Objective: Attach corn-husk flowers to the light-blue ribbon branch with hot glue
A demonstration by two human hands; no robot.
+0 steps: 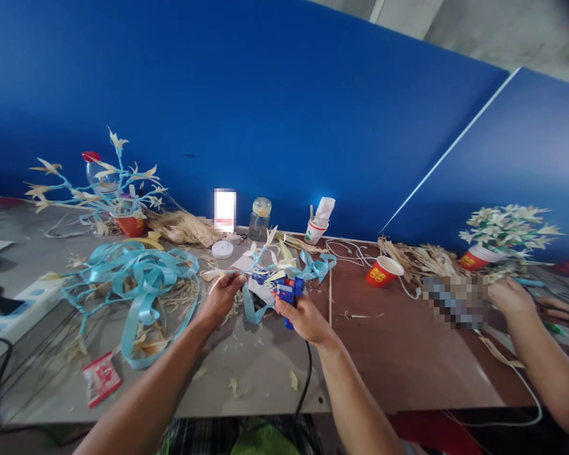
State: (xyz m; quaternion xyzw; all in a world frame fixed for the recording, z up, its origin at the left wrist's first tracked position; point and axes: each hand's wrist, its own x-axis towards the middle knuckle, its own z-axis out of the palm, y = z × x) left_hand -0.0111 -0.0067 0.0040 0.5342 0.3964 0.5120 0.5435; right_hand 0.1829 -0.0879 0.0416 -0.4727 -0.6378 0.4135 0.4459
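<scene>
My right hand [305, 316] grips a blue glue gun [289, 291], its nozzle pointing left toward a small sprig of pale straw leaves on a ribbon-wrapped stem [265, 262]. My left hand [222, 294] pinches that sprig near its lower end. Loose light-blue ribbon [313, 265] trails from the stem across the table. The gun's black cord [306, 379] runs down toward me off the table edge.
A large tangle of blue ribbon [137, 278] lies left. A straw-leaf tree in a red cup [128, 221] stands behind it. A power strip [23, 306] sits at far left. A tipped red cup [383, 270], a jar [260, 218], and another person's arm [535, 341] are at right.
</scene>
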